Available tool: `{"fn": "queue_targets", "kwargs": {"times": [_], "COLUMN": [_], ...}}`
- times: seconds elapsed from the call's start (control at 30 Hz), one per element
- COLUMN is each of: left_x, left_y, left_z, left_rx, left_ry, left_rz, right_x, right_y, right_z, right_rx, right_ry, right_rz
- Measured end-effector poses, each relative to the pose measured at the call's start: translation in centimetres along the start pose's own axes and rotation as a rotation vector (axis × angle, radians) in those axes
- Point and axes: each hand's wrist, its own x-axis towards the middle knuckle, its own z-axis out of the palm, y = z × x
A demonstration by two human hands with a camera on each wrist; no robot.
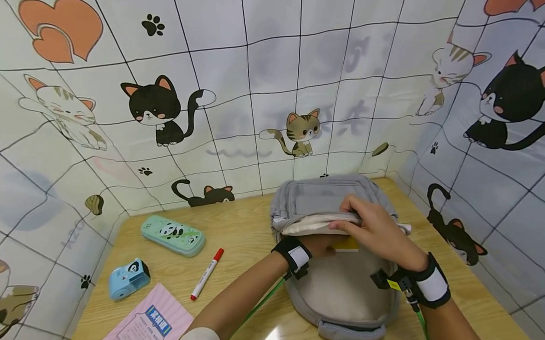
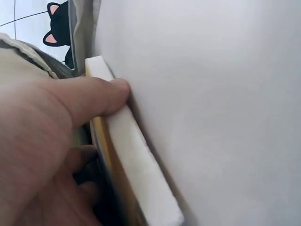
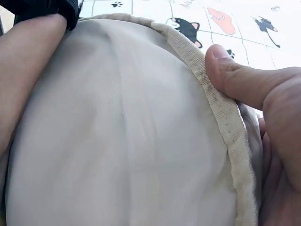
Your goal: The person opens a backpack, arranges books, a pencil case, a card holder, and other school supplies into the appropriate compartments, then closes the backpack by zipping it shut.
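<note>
Backpack [image 1: 340,287]: grey, lay flat on the wooden bench [image 1: 234,238], near its right back corner, top opening turned toward the cat-print wall [image 1: 239,89].

Book [image 1: 346,244]: yellow cover, white page block; sat partly inside the backpack's mouth, only a yellow edge showing from the head view. In the left wrist view it stood edge-on against the pale lining [image 2: 211,117].

Left hand [image 1: 319,245]: reached into the opening, your thumb [image 2: 101,96] pressed on the book's page edge and the fingers curled beneath it, so you were gripping the book.

Right hand [image 1: 378,231]: pinched the seamed rim [image 3: 221,113] of the opening, thumb on top, and held it lifted away from the left hand.

Also on the bench, well apart to the left: a green panda pencil case [image 1: 173,235], a red-capped marker [image 1: 207,274], a blue sharpener [image 1: 129,279], a pink leaflet [image 1: 152,322].

Risks, as judged from here:
- The rim was held only by a pinch; if it slipped, the opening would likely have closed over your left hand and the book.
- The book's corner could have caught on the lining or the seam, bending the cover or pages.
- The grip lay close to the page edge, so the book could have twisted out of it.
</note>
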Motion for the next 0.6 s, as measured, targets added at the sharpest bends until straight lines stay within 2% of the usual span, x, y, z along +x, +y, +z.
{"fn": "queue_targets", "kwargs": {"times": [0.1,0.2,0.27,0.37,0.43,0.5,0.57,0.6], "left_x": [-0.7,-3.2,-5.8,-10.6,-14.3,-18.8,-23.7,-26.2], "left_y": [0.6,1.2,1.2,0.5,-0.2,-0.9,-1.6,-2.0], "left_z": [0.2,-0.1,-0.7,-2.2,-3.3,-4.1,-4.5,-4.6], "left_rx": [0.078,0.090,0.017,-0.193,-0.306,-0.370,-0.382,-0.386], "left_ry": [0.006,-0.005,-0.009,0.024,0.067,0.140,0.217,0.240], "left_rz": [0.032,0.078,0.107,0.102,0.051,-0.045,-0.179,-0.271], "right_x": [0.0,0.0,0.0,0.1,0.1,-0.1,-0.2,-0.3], "right_y": [0.2,0.4,0.5,0.7,0.8,0.8,0.9,0.9], "right_z": [0.0,0.0,0.0,-0.2,-0.4,-0.4,-0.3,-0.2], "right_rx": [0.002,0.012,0.009,0.003,-0.004,0.003,0.012,0.015], "right_ry": [0.008,0.000,-0.006,0.003,0.018,0.028,0.034,0.033], "right_rz": [0.005,0.001,-0.004,0.000,0.004,0.002,-0.005,-0.006]}}
